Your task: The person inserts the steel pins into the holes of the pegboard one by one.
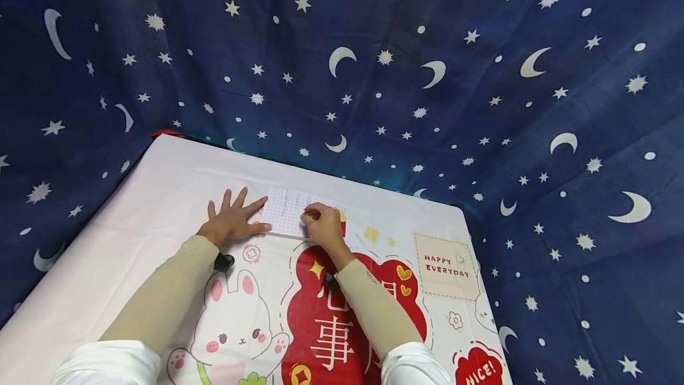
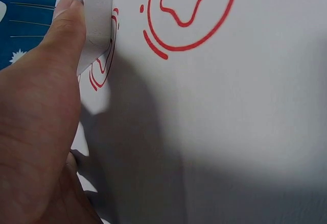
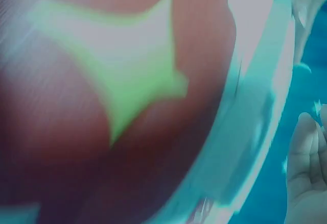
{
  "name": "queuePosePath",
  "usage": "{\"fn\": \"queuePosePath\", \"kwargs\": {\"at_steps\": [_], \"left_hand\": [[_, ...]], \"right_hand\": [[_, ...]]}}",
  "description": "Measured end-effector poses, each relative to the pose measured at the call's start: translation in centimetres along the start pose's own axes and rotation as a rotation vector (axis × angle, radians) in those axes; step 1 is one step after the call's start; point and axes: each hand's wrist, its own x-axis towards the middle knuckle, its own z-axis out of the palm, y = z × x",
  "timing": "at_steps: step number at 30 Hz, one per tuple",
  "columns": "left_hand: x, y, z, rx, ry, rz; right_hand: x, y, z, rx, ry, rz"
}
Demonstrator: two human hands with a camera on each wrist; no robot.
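Dotted white board (image 1: 280,218), head view: lies flat towards the far side of the table, on a printed tablecloth (image 1: 176,195), between my two hands. Several needle-thin pins stand up from its face. My left hand (image 1: 233,221) is spread wide at the board's left end, fingers straight and fanned, thumb at the near left corner; it grips nothing. My right hand (image 1: 325,226) is over the board's right part, fingers bent, thumb and forefinger drawn close together; whether a pin sits between them I cannot tell, too small. Cloth print nearer me: a white rabbit (image 1: 235,319) on the left, a red panel (image 1: 315,325) with white characters under my right forearm. Navy curtain (image 1: 385,106) with moons and stars behind.

Left wrist view: my thumb lies straight along the board's end, its tip touching near the top edge. Pins stick out past it against the blue, spaced apart. Red ring print (image 2: 191,48) on the cloth close by; shadow below.

Right wrist view: blurred. Yellow-green star print (image 3: 133,60) on red fills most of it. Parts of my fingers (image 3: 306,168) show at the right margin; their hold cannot be made out.
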Motion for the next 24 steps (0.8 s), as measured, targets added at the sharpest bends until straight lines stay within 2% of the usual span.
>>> {"fn": "queuePosePath", "kwargs": {"at_steps": [2, 5, 9, 12, 15, 19, 24], "left_hand": [[0.0, 0.0, 0.0, -0.006, -0.003, 0.000], [0.0, 0.0, 0.0, -0.014, -0.006, 0.004], [0.1, 0.1, 0.0, -0.013, -0.011, 0.008], [0.0, 0.0, 0.0, -0.015, -0.014, 0.008], [0.0, -0.1, -0.1, -0.019, -0.013, 0.009], [-0.1, -0.2, -0.2, -0.019, -0.012, 0.009], [0.0, -0.1, -0.2, -0.017, -0.018, 0.008]], "right_hand": [[-0.3, 0.8, -1.6, 0.010, 0.015, 0.014], [-0.8, 2.3, -4.0, -0.004, 0.034, 0.086], [-1.7, 4.8, -7.1, -0.082, 0.063, 0.228], [-2.3, 6.4, -8.8, -0.153, 0.066, 0.295], [-2.7, 7.6, -9.8, -0.205, 0.032, 0.335], [-3.1, 8.9, -10.0, -0.255, -0.032, 0.360], [-3.1, 9.6, -9.6, -0.321, 0.002, 0.304]]}}
